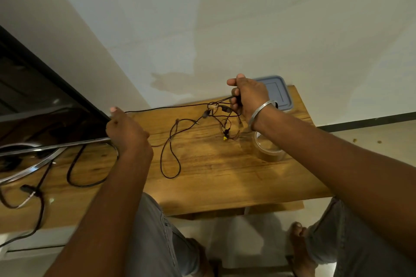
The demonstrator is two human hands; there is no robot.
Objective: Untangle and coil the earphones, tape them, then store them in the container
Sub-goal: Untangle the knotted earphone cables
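Observation:
Black earphones point(216, 117) hang in a tangle above the wooden table point(202, 164), with a yellow tip at the bottom and a long loop trailing onto the wood. My right hand point(245, 96) grips the tangle's upper strands, a metal bangle on its wrist. My left hand point(126, 132) pinches one strand that is pulled taut leftward from the tangle. A roll of clear tape point(267, 148) stands on the table under my right wrist. The container with a grey-blue lid point(279, 92) sits at the far right corner, partly hidden by my right hand.
A dark TV screen point(45, 108) on a curved metal stand point(33, 164) fills the table's left side. Thick black power cables point(76, 175) lie in front of it. A pale wall rises behind the table. My knees and feet show below the near edge.

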